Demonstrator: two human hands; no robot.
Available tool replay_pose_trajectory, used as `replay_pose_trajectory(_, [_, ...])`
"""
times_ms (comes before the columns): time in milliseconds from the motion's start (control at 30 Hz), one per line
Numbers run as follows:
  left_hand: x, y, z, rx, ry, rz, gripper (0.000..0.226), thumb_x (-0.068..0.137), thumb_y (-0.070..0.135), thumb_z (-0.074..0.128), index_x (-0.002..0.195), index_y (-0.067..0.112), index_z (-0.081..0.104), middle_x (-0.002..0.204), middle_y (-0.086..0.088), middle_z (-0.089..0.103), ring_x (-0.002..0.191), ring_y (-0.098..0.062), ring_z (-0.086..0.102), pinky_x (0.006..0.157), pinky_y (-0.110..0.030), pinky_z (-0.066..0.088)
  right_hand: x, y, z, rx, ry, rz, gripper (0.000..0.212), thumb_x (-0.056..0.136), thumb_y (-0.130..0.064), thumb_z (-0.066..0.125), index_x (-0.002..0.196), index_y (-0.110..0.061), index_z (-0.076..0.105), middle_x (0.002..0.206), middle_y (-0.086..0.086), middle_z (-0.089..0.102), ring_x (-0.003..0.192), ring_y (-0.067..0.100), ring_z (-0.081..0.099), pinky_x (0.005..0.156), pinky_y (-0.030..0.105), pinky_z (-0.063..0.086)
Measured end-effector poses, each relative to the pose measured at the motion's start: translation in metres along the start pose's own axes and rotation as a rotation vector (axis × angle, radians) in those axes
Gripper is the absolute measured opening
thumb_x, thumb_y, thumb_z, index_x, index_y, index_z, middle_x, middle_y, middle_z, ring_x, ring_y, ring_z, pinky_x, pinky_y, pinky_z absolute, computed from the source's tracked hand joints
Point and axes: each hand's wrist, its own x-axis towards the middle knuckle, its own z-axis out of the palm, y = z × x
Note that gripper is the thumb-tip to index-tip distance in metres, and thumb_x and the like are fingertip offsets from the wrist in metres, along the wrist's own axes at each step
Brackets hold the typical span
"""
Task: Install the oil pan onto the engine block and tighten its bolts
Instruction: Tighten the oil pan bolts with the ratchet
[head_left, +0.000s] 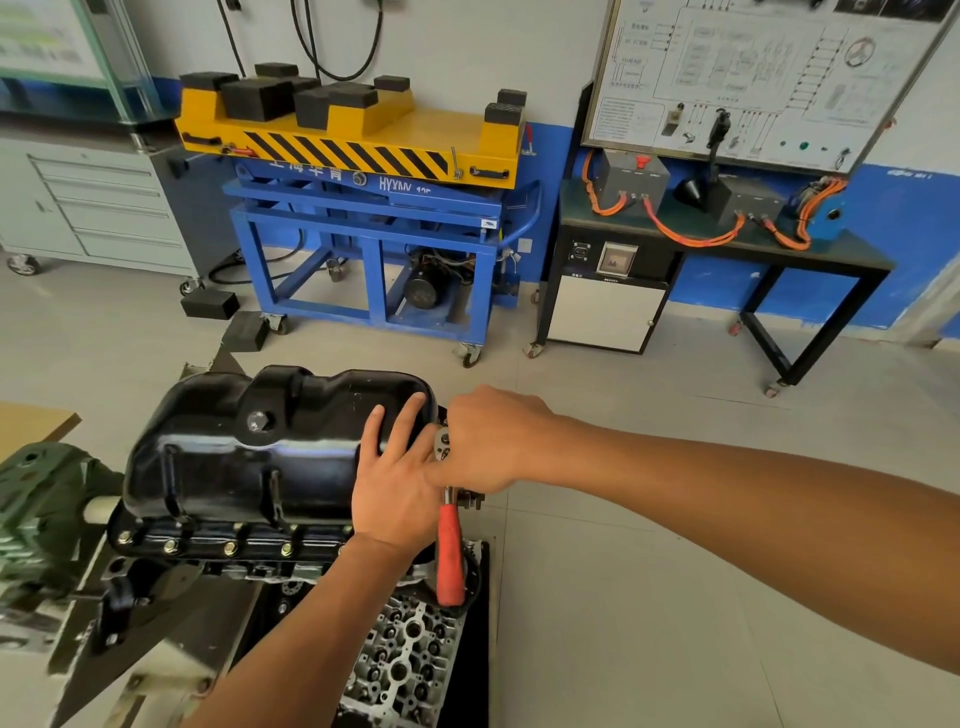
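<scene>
Item: black oil pan (249, 447), seated sump-up on the engine block (156, 569), directly under and to the left of the left hand (397, 483). Left hand: palm flat on the pan's right end, fingers straight and spread, tips pointing away from the person. Right hand (488, 441): just to the right of the left hand and touching it, fingers curled around the head of a ratchet (449, 551) at the pan's right edge. Whether a socket sits on a bolt there cannot be told, since the hand hides it. Ratchet: metal head between the two hands, red handle hanging down below the right hand and beside the left wrist. Flange bolts (228, 546): a row of bright heads along the pan's near rim, left of the left wrist. Drain plug (258, 421): on the pan's side wall, well left of the left fingertips. Cylinder head (400, 660): lying below the left forearm, under the ratchet handle. Green stand gearbox (36, 519): far left of both hands. Beyond the hands, against the wall: yellow-and-blue lift cart (363, 156), grey drawer cabinet (98, 202), wiring display board (753, 78) over a black bench (857, 260) with orange cables.
</scene>
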Motion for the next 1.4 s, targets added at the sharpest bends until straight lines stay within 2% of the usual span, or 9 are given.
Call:
replay_pose_trajectory(233, [0.0,0.0,0.003,-0.007,-0.062,-0.048,0.042,0.094,0.034,0.043,0.116,0.014,0.073,0.116,-0.003,0.07,0.141,-0.028,0.035,0.122,-0.048,0.006,-0.002,0.007,-0.018,-0.179,-0.036,-0.156,0.036,0.086,-0.024,0.07,0.062,-0.018,0.044,0.061,0.0,0.046,0.054,0.018,0.047,0.048,0.027,0.032])
replay_pose_trajectory(367, [0.001,0.003,0.001,-0.009,-0.045,-0.08,0.043,0.099,0.033,0.04,0.122,0.013,0.071,0.115,-0.001,0.071,0.141,-0.026,0.037,0.121,-0.049,0.012,-0.005,0.008,-0.023,-0.352,0.048,-0.248,0.038,0.088,-0.002,0.057,0.062,-0.021,0.036,0.065,0.0,0.039,0.056,0.017,0.04,0.049,0.028,0.028])
replay_pose_trajectory(600, [0.003,0.005,-0.004,0.001,-0.03,-0.087,0.046,0.1,0.034,0.037,0.113,0.011,0.075,0.121,-0.001,0.071,0.139,-0.026,0.038,0.118,-0.051,0.02,0.001,0.001,-0.02,-0.469,0.12,-0.333,0.028,0.09,0.0,0.052,0.075,-0.019,0.037,0.066,-0.001,0.03,0.054,0.018,0.033,0.057,0.033,0.032])
replay_pose_trajectory(733, [0.003,0.005,-0.006,0.01,-0.015,-0.075,0.045,0.097,0.033,0.04,0.117,0.012,0.074,0.123,-0.002,0.07,0.137,-0.028,0.043,0.117,-0.052,0.023,0.001,0.002,-0.02,-0.487,0.061,-0.391,0.029,0.088,-0.002,0.055,0.072,-0.017,0.037,0.069,0.0,0.039,0.055,0.018,0.041,0.047,0.03,0.03])
replay_pose_trajectory(800, [0.002,0.004,-0.005,0.016,-0.008,-0.06,0.045,0.095,0.033,0.041,0.118,0.013,0.074,0.122,-0.003,0.071,0.137,-0.029,0.045,0.116,-0.053,0.023,-0.001,0.002,-0.017,-0.502,0.023,-0.429,0.006,0.086,-0.008,0.057,0.084,-0.014,0.055,0.087,0.004,0.056,0.07,0.021,0.055,0.06,0.034,0.047])
replay_pose_trajectory(933, [0.003,0.004,-0.005,0.001,0.008,-0.073,0.045,0.095,0.033,0.041,0.119,0.013,0.073,0.122,-0.004,0.071,0.138,-0.028,0.04,0.116,-0.052,0.021,-0.004,0.006,-0.013,-0.517,0.01,-0.463,0.023,0.091,-0.011,0.056,0.113,-0.01,0.06,0.11,0.007,0.06,0.09,0.023,0.06,0.082,0.04,0.053])
replay_pose_trajectory(1033, [0.003,0.006,-0.005,-0.012,0.03,-0.085,0.035,0.095,0.031,0.051,0.114,0.014,0.075,0.117,-0.001,0.073,0.136,-0.029,0.046,0.116,-0.051,0.023,-0.005,0.007,-0.018,-0.585,-0.005,-0.465,0.005,0.093,-0.009,0.056,0.091,-0.012,0.057,0.085,0.003,0.057,0.074,0.022,0.059,0.062,0.037,0.048])
replay_pose_trajectory(1100, [0.002,0.005,-0.004,-0.017,0.013,-0.092,0.031,0.091,0.032,0.059,0.11,0.016,0.077,0.114,0.002,0.073,0.136,-0.029,0.047,0.117,-0.051,0.023,-0.005,0.008,-0.02,-0.578,-0.001,-0.424,0.027,0.099,-0.017,0.054,0.074,-0.017,0.042,0.069,-0.001,0.042,0.058,0.016,0.047,0.047,0.032,0.031])
replay_pose_trajectory(1400, [0.002,0.006,-0.009,-0.025,-0.1,-0.084,0.044,0.094,0.041,0.044,0.114,0.017,0.075,0.112,0.003,0.072,0.14,-0.032,0.045,0.118,-0.053,0.022,-0.008,0.011,-0.008,-0.204,0.149,-0.2,0.048,0.094,-0.053,0.05,0.059,-0.022,0.041,0.061,-0.003,0.045,0.053,0.012,0.042,0.048,0.028,0.025])
